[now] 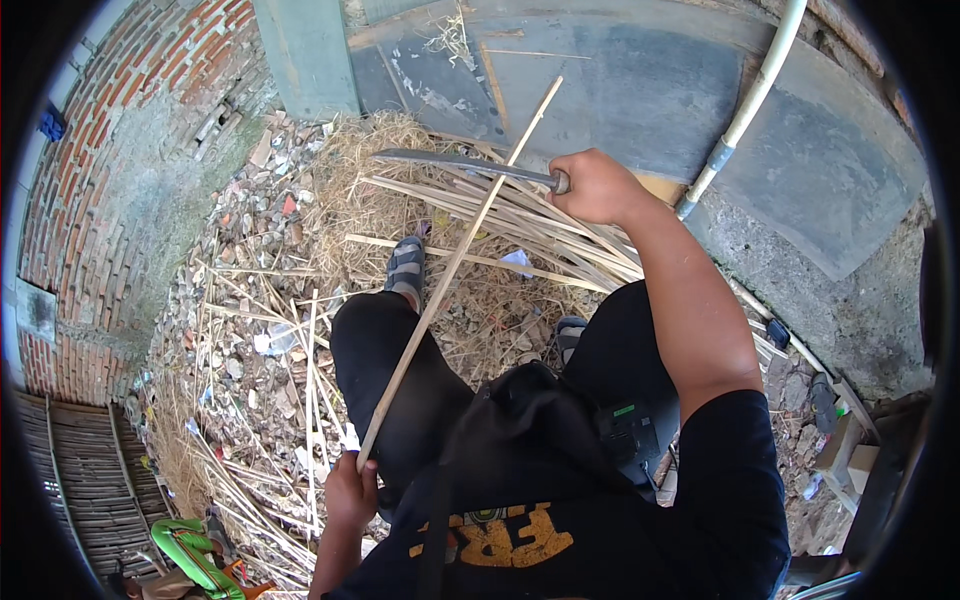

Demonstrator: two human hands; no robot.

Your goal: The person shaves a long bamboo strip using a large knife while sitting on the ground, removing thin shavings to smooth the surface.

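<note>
My left hand [350, 491] is closed around the lower end of a long, pale bamboo strip [445, 275]. The strip slants up and away to the right, passing over my left thigh. A machete [460, 163] with a long dark blade is gripped by its handle in my right hand [598, 187]. Its blade points left and crosses the strip near the far end; whether the two touch I cannot tell. Below the blade, a pile of similar bamboo strips [540, 225] lies on dry shavings [365, 180].
More loose strips [313, 400] lie on the rubble ground to my left. A brick wall [110, 190] rises at the left. Grey panels [640, 90] and a pale pipe [745, 110] stand ahead and right. Another person in green trousers [190, 555] is at the lower left.
</note>
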